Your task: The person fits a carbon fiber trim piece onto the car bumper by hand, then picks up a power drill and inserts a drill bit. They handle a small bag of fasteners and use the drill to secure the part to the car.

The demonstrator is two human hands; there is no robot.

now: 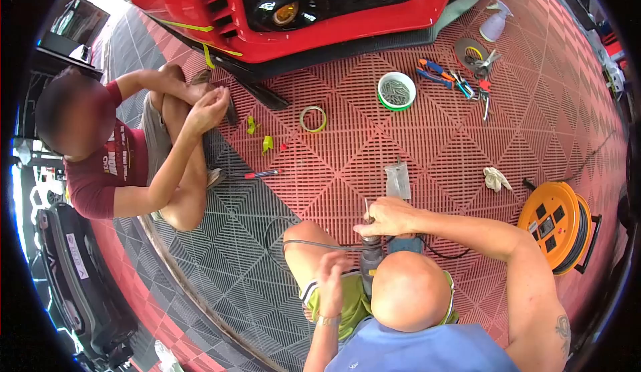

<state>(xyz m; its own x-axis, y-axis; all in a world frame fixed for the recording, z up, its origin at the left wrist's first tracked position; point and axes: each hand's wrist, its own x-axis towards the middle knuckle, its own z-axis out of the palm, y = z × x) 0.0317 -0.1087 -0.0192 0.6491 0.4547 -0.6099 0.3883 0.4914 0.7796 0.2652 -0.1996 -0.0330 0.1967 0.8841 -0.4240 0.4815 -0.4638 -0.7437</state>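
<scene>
My right hand [392,217] is closed around the front end of a power drill [371,262], at its chuck. A thin bit sticks up past the fingers. The drill's body runs back toward my lap, partly hidden by my raised knee. Left of the drill my left hand [330,280] is lifted, its fingers apart and slightly blurred, with nothing visible in it. A black cable [320,244] crosses in front of my legs. Beside the chuck a blue object [406,244] is partly covered, so its kind cannot be made out. A clear plastic bag [397,181] lies just beyond my right hand.
A co-worker [127,151] sits cross-legged at left, hands together by a red car bumper [334,41]. On the tile floor are a tub of screws [396,91], tape roll [312,119], pliers [435,71], marker [263,174], spray bottle [495,23], cloth [496,179] and orange cable reel [551,225].
</scene>
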